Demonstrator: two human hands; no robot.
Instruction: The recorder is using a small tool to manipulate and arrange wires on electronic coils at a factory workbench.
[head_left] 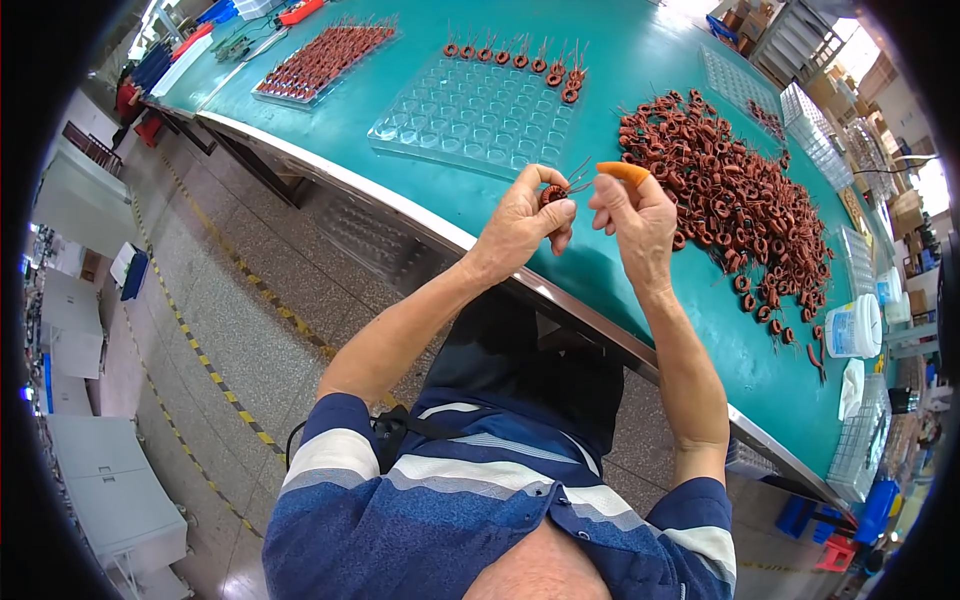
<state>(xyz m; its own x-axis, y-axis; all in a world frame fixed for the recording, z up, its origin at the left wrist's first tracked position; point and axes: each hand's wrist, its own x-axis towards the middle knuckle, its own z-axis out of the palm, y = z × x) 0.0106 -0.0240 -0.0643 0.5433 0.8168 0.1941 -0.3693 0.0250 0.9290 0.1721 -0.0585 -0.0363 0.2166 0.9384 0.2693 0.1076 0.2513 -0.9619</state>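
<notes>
My left hand (525,215) is raised above the green table's near edge, pinching a small copper-wound ring coil (553,193) between thumb and fingers. My right hand (632,215), with an orange cot on its forefinger tip (624,171), pinches the coil's thin wire leads (580,175) that stick out toward it. A large heap of the same reddish coils (730,200) lies on the table just right of my right hand. Straight beyond my hands is a clear plastic cell tray (465,115) with a row of coils (515,57) along its far edge.
A second tray full of coils (320,60) lies at the far left of the green table (420,185). Empty clear trays (820,140) stack at the far right, with a white tub (853,328) near the right end. Grey floor with yellow-black tape (220,380) runs at left.
</notes>
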